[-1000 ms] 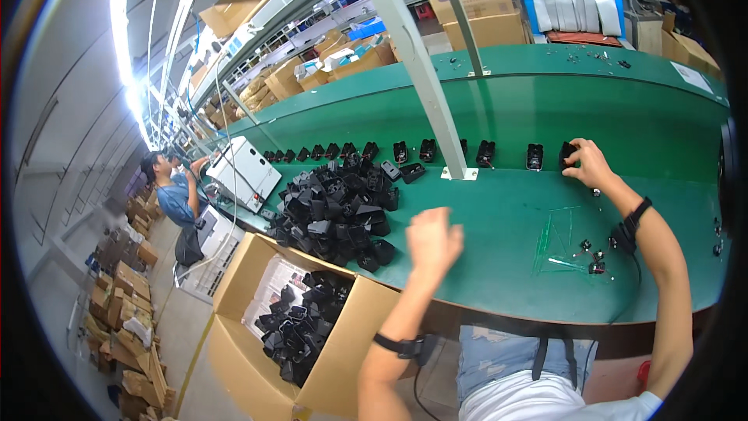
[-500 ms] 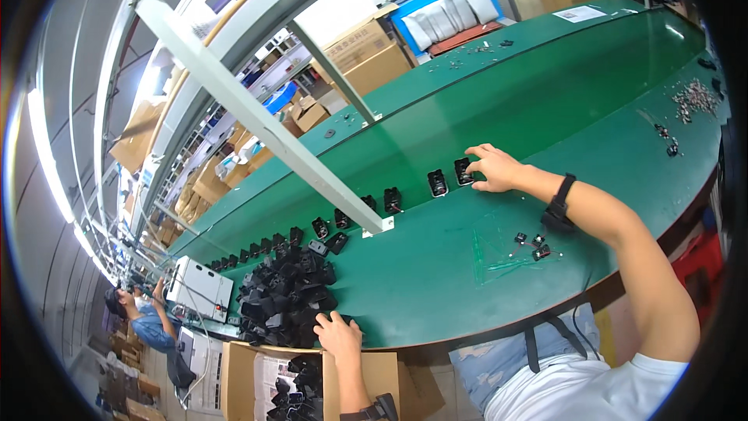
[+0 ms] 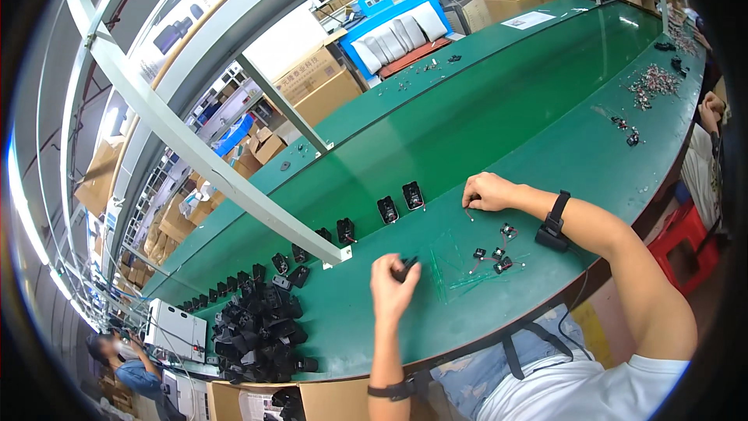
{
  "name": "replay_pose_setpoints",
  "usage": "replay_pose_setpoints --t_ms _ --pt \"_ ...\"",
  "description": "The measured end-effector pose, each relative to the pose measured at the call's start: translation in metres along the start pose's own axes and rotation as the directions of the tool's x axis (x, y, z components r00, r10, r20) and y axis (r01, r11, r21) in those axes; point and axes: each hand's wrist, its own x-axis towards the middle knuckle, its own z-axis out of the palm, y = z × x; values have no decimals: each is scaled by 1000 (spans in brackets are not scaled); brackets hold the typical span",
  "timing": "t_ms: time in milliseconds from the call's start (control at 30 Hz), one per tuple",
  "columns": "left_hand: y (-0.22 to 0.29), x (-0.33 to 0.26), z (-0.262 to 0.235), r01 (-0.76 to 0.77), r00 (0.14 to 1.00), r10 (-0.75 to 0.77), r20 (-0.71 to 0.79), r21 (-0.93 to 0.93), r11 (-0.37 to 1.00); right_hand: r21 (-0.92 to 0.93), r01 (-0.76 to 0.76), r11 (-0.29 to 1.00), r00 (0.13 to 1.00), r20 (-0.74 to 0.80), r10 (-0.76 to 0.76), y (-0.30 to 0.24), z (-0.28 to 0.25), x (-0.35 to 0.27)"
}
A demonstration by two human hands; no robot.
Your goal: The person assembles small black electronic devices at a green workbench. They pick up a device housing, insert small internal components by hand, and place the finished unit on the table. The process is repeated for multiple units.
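Observation:
My left hand [image 3: 394,287] is above the green bench top, closed around a black plastic housing [image 3: 405,267], mostly covered by the fingers. To its right my right hand [image 3: 491,192] is pinched over the bench, near the edge of the green belt. From its fingers a small part with a thin wire [image 3: 471,217] pokes out; most of it is hidden. On the belt stand two black housings with wires, the nearer to my right hand being the open housing [image 3: 413,196]. Between my arms lie several small black wired parts [image 3: 499,257] beside green strips [image 3: 444,269].
A heap of black housings [image 3: 261,327] lies at the left, above an open cardboard box [image 3: 335,399]. A grey metal post [image 3: 226,179] slants across the bench. More small parts [image 3: 654,82] lie far right, near another person's hands [image 3: 710,111]. A red stool [image 3: 686,245] stands below.
My left hand has come up from beside the heap and now holds a black housing. My right hand has left the housing on the belt and now pinches a small wired part. The view has shifted.

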Motion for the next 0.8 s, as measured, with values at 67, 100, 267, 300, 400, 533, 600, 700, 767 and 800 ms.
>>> replay_pose_setpoints --t_ms 67,100,267,300,400,533,600,700,767,800 --pt "-3 17 25 76 985 -43 165 -198 977 -46 -1 999 999 -53 -1 -17 5 3" --pt "12 24 35 165 969 -68 237 -417 894 -75 -16 997 997 -78 10 -20 5 -1" --pt "15 47 67 304 927 28 375 -792 529 360 -96 928 982 -118 147 -2 19 -5" --pt "12 47 67 342 913 21 407 -795 501 423 -105 900 978 -119 170 -1 21 -6" --pt "7 45 67 408 889 5 458 -798 443 245 85 966 965 -261 -19 0 28 -10" --pt "3 44 63 449 876 -3 482 -813 370 373 57 926 979 -203 22 10 26 -7" --pt "5 41 67 463 866 20 500 -814 350 438 -32 898 972 -194 130 0 24 -13" --pt "0 40 68 496 852 67 519 -842 213 689 -13 724 963 -186 194 -34 18 -14" --pt "3 38 70 502 838 108 534 -834 231 811 66 582 973 -182 144 -56 19 -23" --pt "6 38 68 493 837 129 532 -835 244 858 111 501 976 -189 107 -68 16 -27"
